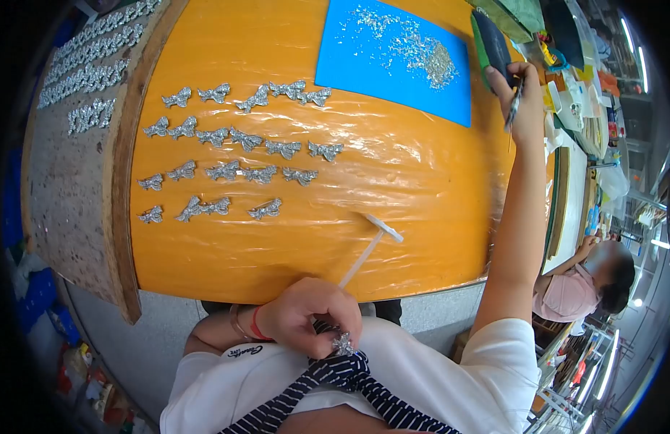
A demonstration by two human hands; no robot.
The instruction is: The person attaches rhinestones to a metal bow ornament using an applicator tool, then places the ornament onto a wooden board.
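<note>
Close to my chest, my left hand [317, 315] pinches a small silver glittery piece [343, 343]. A white T-shaped stick [361, 257] extends from beside that hand over the table edge. My right hand [519, 101] is stretched to the table's far right, its fingers closed around a thin dark pen-like tool [514, 108]. Next to its fingertips lies a dark, green-edged object [494, 50]. Left of that hand, a blue sheet [393, 79] carries a scatter of small shiny pieces [440, 65]. Silver bow-shaped pieces [246, 139] lie in rows on the orange table [414, 181].
At the left, a wooden-edged board [74, 188] holds rows of silver pieces [96, 79]. Bags and containers crowd the right edge beyond my right arm. Another person in a pink top [566, 295] sits at the far right. Colourful scraps lie at lower left.
</note>
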